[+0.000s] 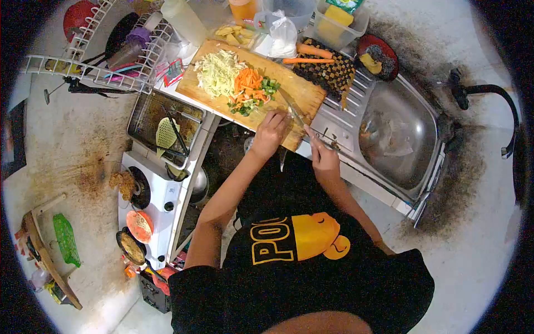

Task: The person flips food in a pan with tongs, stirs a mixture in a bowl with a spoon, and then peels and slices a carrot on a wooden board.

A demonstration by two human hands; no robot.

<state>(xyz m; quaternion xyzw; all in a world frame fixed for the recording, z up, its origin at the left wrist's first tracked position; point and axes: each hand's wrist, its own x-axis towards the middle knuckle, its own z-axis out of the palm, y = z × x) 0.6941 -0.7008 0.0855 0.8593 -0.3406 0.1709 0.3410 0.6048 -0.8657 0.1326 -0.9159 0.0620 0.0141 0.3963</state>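
Observation:
My right hand [324,158] is closed around the handle of a kitchen knife [294,108], whose blade points away from me over the wooden cutting board [307,98]. To the left of the blade, my left hand [271,133] rests at the board's near edge with its fingers curled down. Whatever lies beneath those fingertips is too small to make out. Farther up the board sit a pile of shredded cabbage [217,73], some cut carrot [248,81] and chopped green vegetable pieces [270,87].
Whole carrots [314,51] and a white plastic bag [283,36] lie behind the board. At right is a steel sink [400,133] with a black faucet [495,89]. A metal tray [142,119] holding a slotted turner [165,135], a stove [158,192] and a dish rack [94,64] stand left.

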